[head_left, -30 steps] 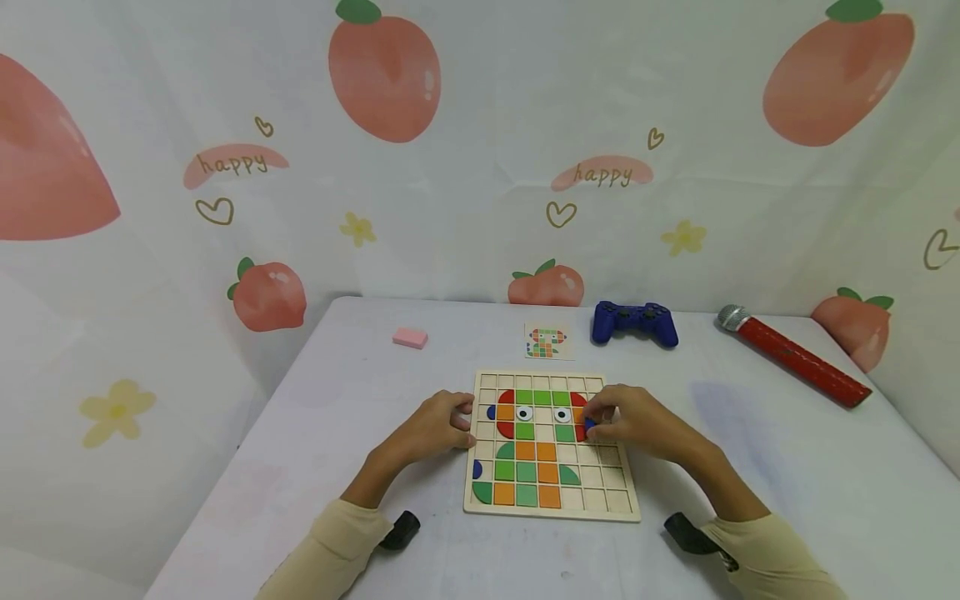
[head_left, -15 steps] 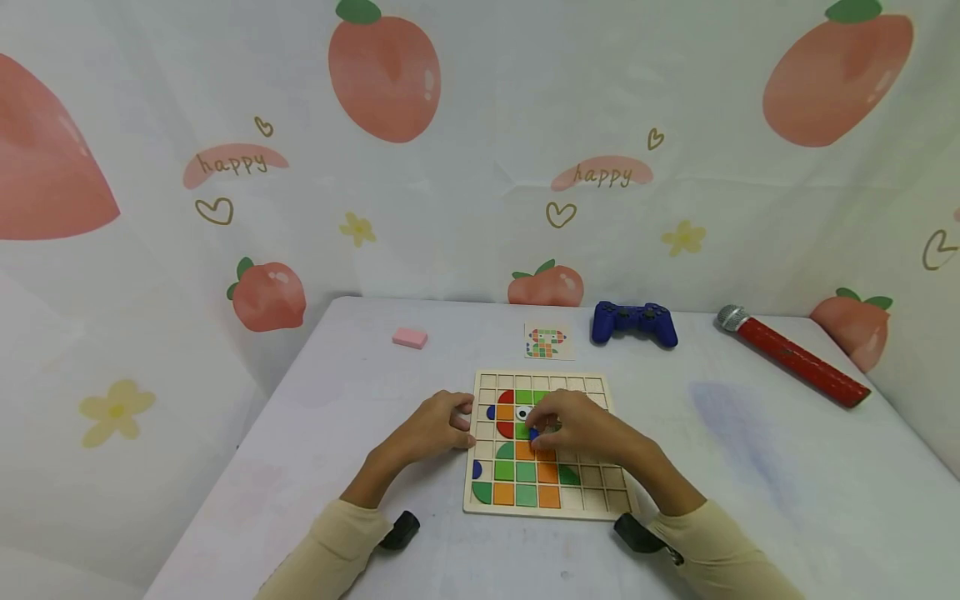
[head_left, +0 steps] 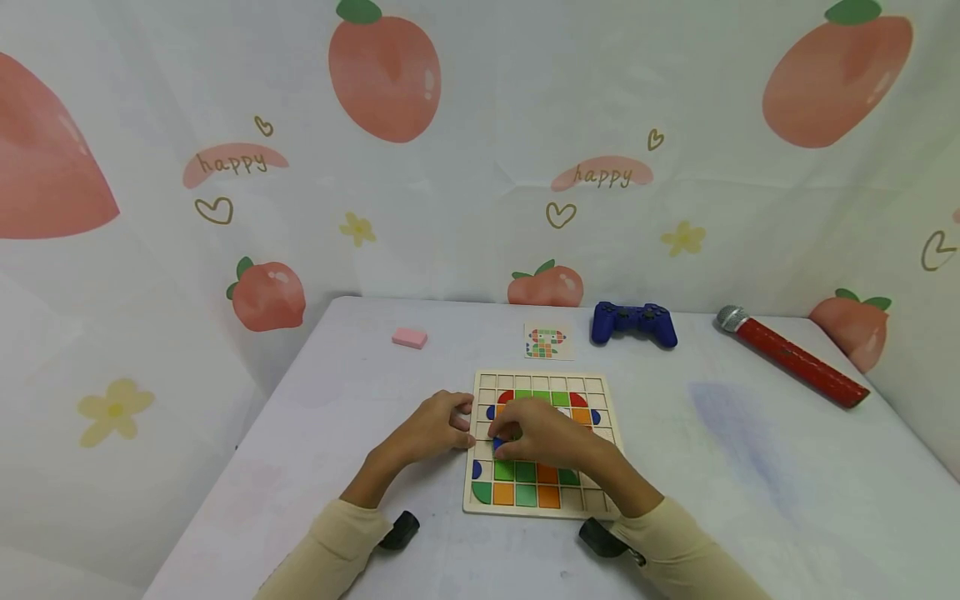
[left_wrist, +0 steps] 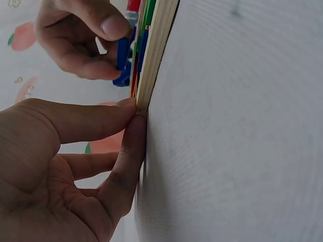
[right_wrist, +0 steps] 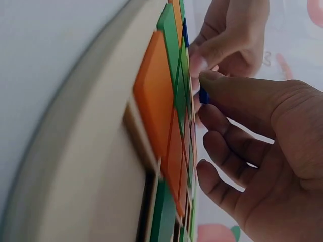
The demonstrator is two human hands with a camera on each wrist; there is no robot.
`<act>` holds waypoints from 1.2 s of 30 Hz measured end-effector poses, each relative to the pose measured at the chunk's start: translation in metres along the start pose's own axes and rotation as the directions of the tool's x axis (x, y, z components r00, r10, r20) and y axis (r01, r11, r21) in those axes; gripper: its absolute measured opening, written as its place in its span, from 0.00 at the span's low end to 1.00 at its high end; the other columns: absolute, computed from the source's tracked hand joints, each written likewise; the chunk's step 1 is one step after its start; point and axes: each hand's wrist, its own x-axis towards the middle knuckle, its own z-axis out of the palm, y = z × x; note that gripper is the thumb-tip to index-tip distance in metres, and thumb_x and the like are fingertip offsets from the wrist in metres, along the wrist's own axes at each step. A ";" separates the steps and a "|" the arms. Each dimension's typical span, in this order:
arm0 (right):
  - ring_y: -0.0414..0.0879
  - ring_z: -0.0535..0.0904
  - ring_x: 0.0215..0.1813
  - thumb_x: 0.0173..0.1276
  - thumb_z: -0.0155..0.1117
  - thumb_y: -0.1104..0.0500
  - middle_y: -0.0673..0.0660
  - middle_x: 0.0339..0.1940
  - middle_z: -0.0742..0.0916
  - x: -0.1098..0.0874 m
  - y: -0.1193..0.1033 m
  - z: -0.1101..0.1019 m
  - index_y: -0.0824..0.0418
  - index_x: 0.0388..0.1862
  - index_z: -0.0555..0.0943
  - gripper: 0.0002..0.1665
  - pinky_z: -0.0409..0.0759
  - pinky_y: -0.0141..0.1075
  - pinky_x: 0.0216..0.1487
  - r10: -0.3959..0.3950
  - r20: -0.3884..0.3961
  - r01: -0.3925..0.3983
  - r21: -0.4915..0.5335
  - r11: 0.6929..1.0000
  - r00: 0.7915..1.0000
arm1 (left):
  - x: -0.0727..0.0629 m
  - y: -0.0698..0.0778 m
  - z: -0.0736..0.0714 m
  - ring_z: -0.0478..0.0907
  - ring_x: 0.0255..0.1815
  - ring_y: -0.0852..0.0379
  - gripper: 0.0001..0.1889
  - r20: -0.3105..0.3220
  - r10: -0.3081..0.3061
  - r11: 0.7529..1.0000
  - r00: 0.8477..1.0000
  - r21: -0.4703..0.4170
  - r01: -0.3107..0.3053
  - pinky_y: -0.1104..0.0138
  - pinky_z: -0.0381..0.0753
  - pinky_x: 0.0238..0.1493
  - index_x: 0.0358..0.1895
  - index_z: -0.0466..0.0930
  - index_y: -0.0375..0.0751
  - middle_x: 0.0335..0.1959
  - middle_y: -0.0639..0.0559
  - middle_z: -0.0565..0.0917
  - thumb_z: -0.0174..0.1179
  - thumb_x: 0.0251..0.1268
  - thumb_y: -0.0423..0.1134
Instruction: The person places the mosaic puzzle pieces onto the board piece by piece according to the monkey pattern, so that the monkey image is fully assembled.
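Observation:
My left hand (head_left: 431,427) pinches the left edge of a wooden grid board (head_left: 626,510) between thumb and finger, as the left wrist view shows close up. Over the board's left part, my right hand (head_left: 547,433) pinches a small blue piece (left_wrist: 122,53) between thumb and fingertips, held on edge above the cells. Orange tiles (right_wrist: 154,85), green and red tiles fill many cells in a figure pattern. A blue half-round tile (head_left: 596,417) sits at the figure's right side, another blue tile (head_left: 477,470) at the lower left. My right hand hides the figure's middle.
Behind the board lies a picture card (head_left: 549,342) with a similar coloured figure. A pink block (head_left: 409,337) is at the back left, a blue game controller (head_left: 634,323) at the back right. Farther right is a red microphone (head_left: 798,360). A fruit-print cloth hangs behind the table.
My right hand has moved left across the board, from its right side to its left part, with a blue piece pinched. A blue half-round now shows at the figure's right. My left hand stays put.

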 end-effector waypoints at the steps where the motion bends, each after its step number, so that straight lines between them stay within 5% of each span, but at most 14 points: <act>1: 0.41 0.80 0.43 0.69 0.77 0.58 0.43 0.38 0.86 0.001 -0.001 0.001 0.55 0.48 0.91 0.10 0.82 0.33 0.49 -0.004 0.001 0.004 0.000 1.000 1.000 | 0.000 0.000 0.000 0.84 0.50 0.53 0.35 0.001 0.004 1.000 1.000 -0.003 -0.004 0.61 0.88 0.51 0.71 0.74 0.26 0.54 0.45 0.80 0.74 0.59 0.28; 36: 0.40 0.80 0.39 0.69 0.76 0.61 0.42 0.34 0.86 0.010 -0.015 0.012 0.56 0.54 0.89 0.15 0.81 0.31 0.47 0.005 0.007 -0.005 0.031 1.000 1.000 | -0.001 -0.001 -0.001 0.85 0.51 0.50 0.33 0.011 0.030 0.999 0.999 -0.015 -0.030 0.60 0.89 0.51 0.69 0.75 0.25 0.52 0.43 0.80 0.74 0.59 0.24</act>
